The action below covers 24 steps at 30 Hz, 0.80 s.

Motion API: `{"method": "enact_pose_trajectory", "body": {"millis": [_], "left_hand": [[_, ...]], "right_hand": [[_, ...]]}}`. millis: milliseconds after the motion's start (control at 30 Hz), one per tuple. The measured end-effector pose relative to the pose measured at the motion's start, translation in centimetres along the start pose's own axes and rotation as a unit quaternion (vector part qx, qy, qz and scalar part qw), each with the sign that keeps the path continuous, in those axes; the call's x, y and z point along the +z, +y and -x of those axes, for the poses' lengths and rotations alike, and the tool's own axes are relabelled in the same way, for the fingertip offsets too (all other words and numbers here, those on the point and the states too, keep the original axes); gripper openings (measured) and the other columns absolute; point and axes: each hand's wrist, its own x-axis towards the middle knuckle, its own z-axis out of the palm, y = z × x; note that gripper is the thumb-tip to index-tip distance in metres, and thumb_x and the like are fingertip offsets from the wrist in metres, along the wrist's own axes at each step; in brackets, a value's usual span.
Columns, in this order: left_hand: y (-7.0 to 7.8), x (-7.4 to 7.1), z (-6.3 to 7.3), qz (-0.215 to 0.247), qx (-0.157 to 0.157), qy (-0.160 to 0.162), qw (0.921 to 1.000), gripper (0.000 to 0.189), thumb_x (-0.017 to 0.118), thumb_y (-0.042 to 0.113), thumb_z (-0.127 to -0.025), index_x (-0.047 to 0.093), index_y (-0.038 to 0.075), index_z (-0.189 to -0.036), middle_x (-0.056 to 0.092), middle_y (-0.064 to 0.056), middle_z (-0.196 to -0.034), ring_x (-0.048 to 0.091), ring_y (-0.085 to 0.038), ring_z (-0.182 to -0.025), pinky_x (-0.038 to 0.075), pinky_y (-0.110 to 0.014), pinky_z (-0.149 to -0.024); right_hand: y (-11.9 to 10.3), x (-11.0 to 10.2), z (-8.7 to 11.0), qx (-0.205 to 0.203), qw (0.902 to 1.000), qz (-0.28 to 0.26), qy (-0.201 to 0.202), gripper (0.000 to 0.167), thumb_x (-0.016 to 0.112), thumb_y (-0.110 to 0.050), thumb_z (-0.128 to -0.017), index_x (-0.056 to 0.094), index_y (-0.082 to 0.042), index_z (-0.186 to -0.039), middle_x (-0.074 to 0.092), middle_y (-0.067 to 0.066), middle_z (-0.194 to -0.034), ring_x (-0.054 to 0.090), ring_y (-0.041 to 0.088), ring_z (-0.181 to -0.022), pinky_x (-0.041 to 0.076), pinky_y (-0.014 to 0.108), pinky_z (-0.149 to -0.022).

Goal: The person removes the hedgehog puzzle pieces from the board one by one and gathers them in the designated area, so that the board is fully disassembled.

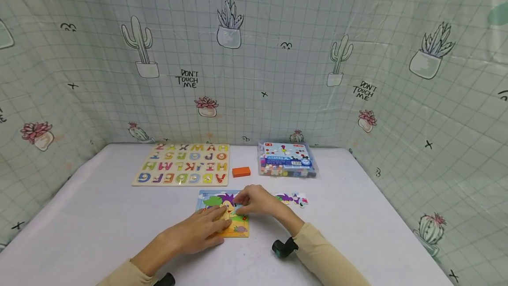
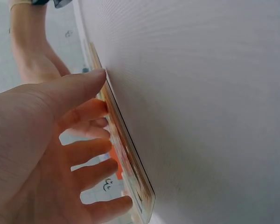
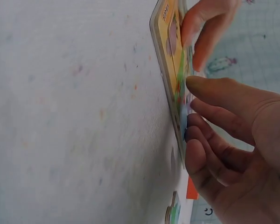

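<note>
A cartoon jigsaw puzzle [image 1: 240, 234] in a shallow board lies on the table in front of me, showing a purple-haired figure and a green tree. My left hand [image 1: 200, 231] rests across its lower left part, fingers stretched out, as the left wrist view [image 2: 98, 154] also shows. Over the upper right part is my right hand [image 1: 255, 201], with bent fingers. In the right wrist view its thumb [image 3: 203, 86] and fingertips meet the picture surface. I cannot tell whether a piece is pinched between them. Several loose puzzle pieces [image 1: 285, 198] lie right of the board, partly behind the right hand.
Behind the puzzle lies a wooden alphabet board [image 1: 180, 184] with coloured letters. An orange block [image 1: 241, 172] sits beside it, and a clear plastic case [image 1: 287, 160] of colourful parts stands to the right. A patterned curtain [image 1: 246, 69] closes off the table's back and sides.
</note>
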Motion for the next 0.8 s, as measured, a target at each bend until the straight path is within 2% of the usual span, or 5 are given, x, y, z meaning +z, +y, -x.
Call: {"method": "enact_pose_trajectory", "body": {"millis": [200, 367, 800], "left_hand": [[0.15, 0.14, -0.13, 0.006, -0.005, -0.010, 0.9999, 0.051, 0.058, 0.036, -0.098, 0.051, 0.015, -0.144, 0.035, -0.016, -0.158, 0.034, -0.037, -0.146, 0.029, -0.056, -0.118], [0.28, 0.11, -0.11, 0.004, -0.013, -0.016, 0.9998, 0.052, 0.058, 0.036, -0.098, 0.048, 0.018, -0.146, 0.034, -0.016, -0.158, 0.033, -0.036, -0.146, 0.030, -0.056, -0.117], [0.36, 0.00, -0.11, 0.004, -0.014, -0.022, 0.9997, 0.049, 0.057, 0.036, -0.099, 0.050, 0.021, -0.145, 0.034, -0.015, -0.158, 0.034, -0.037, -0.145, 0.032, -0.056, -0.116]], "right_hand": [[-0.77, 0.23, -0.29, 0.005, 0.9997, 0.023, -0.004, 0.026, 0.078, -0.020, -0.084, 0.076, -0.010, -0.108, 0.069, -0.001, -0.095, 0.057, 0.009, -0.085, 0.048, 0.016, -0.074], [-0.93, 0.25, -0.42, 0.011, 0.9995, 0.030, -0.006, 0.025, 0.078, -0.022, -0.084, 0.076, -0.011, -0.107, 0.068, -0.002, -0.093, 0.057, 0.009, -0.084, 0.048, 0.016, -0.073], [-0.84, 0.32, -0.81, 0.021, 0.9996, 0.016, -0.007, 0.020, 0.080, -0.020, -0.082, 0.075, -0.012, -0.100, 0.070, -0.004, -0.089, 0.058, 0.008, -0.083, 0.049, 0.016, -0.075]]}}
